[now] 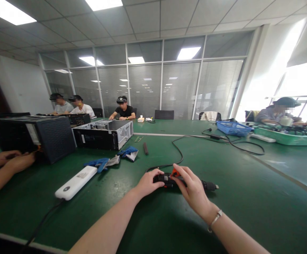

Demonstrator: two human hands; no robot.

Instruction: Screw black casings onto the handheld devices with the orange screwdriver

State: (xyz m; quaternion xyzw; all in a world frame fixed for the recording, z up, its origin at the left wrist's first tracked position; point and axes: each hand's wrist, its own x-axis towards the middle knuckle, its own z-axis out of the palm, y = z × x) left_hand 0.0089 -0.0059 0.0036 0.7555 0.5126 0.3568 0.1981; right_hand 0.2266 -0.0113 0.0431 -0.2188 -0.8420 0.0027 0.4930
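Observation:
On the green table in front of me lies a long black corded tool (209,186) with a metal tip at its right end and some orange-red parts. My left hand (150,183) grips its left portion, thumb in front and fingers behind. My right hand (196,190) is over the middle of the tool, thumb and fingers pinching a small orange-red piece (175,172). Whether that piece is fixed to the tool or separate, I cannot tell. A black cable (180,151) runs from behind my left hand across the table.
Left of me stand a black computer case (55,137), with another person's hands (18,160) at it, and an open case (103,134). Nearby are a white power bank-like block (76,181) and blue-grey gloves (102,164). Blue (234,128) and green baskets (288,137) stand right. Several people sit around.

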